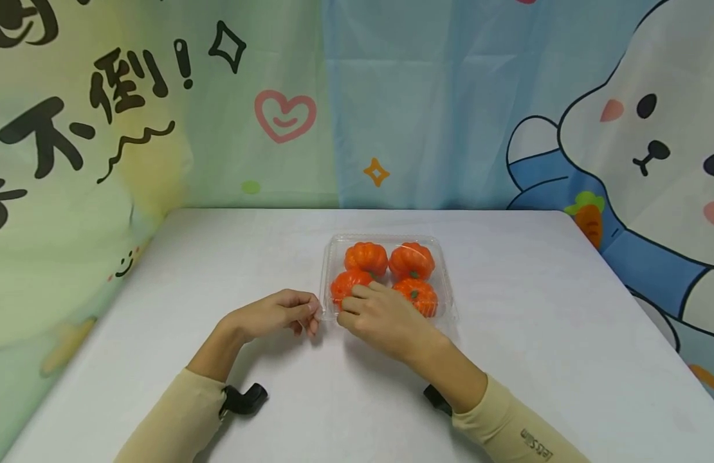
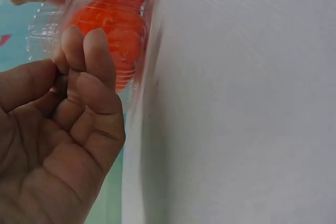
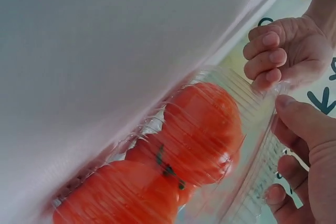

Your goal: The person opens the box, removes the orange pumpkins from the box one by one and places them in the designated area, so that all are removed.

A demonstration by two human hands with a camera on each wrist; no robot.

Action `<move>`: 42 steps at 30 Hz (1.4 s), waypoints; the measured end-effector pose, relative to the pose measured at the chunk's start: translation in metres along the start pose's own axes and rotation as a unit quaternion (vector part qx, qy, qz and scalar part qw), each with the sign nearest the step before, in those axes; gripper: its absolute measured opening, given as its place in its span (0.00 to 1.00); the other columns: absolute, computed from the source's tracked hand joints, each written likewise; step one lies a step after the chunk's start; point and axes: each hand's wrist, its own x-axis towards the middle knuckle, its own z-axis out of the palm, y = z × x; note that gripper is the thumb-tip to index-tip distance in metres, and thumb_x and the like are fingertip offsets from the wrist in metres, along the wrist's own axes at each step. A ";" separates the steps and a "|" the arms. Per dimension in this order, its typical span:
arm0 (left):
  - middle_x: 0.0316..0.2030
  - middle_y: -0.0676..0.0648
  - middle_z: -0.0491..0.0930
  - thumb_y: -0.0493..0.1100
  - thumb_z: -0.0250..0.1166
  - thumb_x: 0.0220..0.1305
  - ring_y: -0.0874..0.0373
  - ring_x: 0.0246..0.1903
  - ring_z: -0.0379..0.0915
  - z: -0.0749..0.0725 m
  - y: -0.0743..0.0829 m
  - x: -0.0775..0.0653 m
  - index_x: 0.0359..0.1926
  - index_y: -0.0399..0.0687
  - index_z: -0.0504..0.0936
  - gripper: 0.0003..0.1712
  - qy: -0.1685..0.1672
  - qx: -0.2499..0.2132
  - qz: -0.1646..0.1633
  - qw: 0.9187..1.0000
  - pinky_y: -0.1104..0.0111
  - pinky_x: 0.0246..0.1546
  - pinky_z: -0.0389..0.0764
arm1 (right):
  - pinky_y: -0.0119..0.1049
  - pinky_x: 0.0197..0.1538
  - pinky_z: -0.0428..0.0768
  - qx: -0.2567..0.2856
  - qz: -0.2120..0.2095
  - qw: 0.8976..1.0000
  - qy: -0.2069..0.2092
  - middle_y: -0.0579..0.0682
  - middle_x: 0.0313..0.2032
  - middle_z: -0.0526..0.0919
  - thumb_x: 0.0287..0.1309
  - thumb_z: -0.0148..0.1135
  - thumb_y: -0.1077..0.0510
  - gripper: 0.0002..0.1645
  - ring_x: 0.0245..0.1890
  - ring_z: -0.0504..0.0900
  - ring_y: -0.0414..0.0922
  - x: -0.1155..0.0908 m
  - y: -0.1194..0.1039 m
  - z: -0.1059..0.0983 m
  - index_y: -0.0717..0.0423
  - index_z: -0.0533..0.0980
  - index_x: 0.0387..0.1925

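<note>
A clear plastic box (image 1: pixel 447 302) sits on the white table with several small orange pumpkins (image 1: pixel 411 260) inside. Clear ribbed plastic lies over a front pumpkin (image 3: pixel 202 129) in the right wrist view. At the box's front left corner, my left hand (image 1: pixel 278 315) pinches the edge between thumb and bent fingers; its palm (image 2: pixel 47 177) faces the left wrist camera. My right hand (image 1: pixel 386 321) reaches over the front of the box and grips the rim close to that same corner, its thumb (image 3: pixel 304 119) on the plastic. It partly hides the front left pumpkin (image 1: pixel 351 283).
The white table (image 1: pixel 536 334) extends around the box on all sides. Behind it hangs a printed cloth (image 1: pixel 392 96) with cartoon drawings. Black wrist straps with camera mounts (image 1: pixel 244 400) sit at both sleeves.
</note>
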 end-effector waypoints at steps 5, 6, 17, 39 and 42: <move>0.33 0.45 0.82 0.42 0.51 0.80 0.51 0.36 0.75 0.000 0.002 0.002 0.41 0.36 0.78 0.15 0.003 -0.006 -0.001 1.000 0.67 0.37 0.75 | 0.32 0.36 0.70 -0.030 0.002 1.000 0.008 0.40 0.27 0.80 0.57 0.75 0.59 0.08 0.32 0.74 0.42 0.001 -0.002 0.001 0.48 0.81 0.28; 0.32 0.45 0.82 0.42 0.52 0.80 0.51 0.36 0.75 0.000 0.002 0.003 0.40 0.37 0.78 0.14 0.005 -0.005 -0.001 1.000 0.68 0.36 0.75 | 0.32 0.36 0.69 -0.034 0.001 0.999 0.007 0.41 0.27 0.80 0.58 0.75 0.59 0.09 0.32 0.73 0.42 0.001 -0.002 0.001 0.48 0.81 0.28; 0.30 0.46 0.81 0.37 0.53 0.75 0.53 0.33 0.75 0.003 -0.001 0.008 0.38 0.36 0.79 0.11 0.026 -0.042 -0.014 0.999 0.69 0.32 0.69 | 0.32 0.37 0.70 -0.070 0.000 0.998 -0.006 0.41 0.29 0.80 0.60 0.73 0.60 0.05 0.33 0.74 0.42 0.001 -0.002 0.005 0.48 0.83 0.31; 0.27 0.48 0.80 0.35 0.54 0.72 0.57 0.30 0.71 0.002 -0.002 0.011 0.33 0.43 0.78 0.09 0.057 -0.108 0.020 0.992 0.72 0.29 0.62 | 0.33 0.32 0.66 -0.111 -0.004 0.991 0.071 0.46 0.26 0.75 0.64 0.58 0.67 0.10 0.27 0.72 0.43 0.006 -0.004 0.012 0.55 0.76 0.27; 0.26 0.48 0.80 0.35 0.54 0.71 0.56 0.29 0.72 0.005 0.000 0.012 0.32 0.44 0.79 0.10 0.072 -0.090 0.016 0.993 0.72 0.28 0.62 | 0.32 0.33 0.67 -0.111 -0.005 0.992 0.067 0.46 0.27 0.75 0.66 0.57 0.67 0.10 0.27 0.71 0.43 0.006 -0.003 0.013 0.55 0.76 0.28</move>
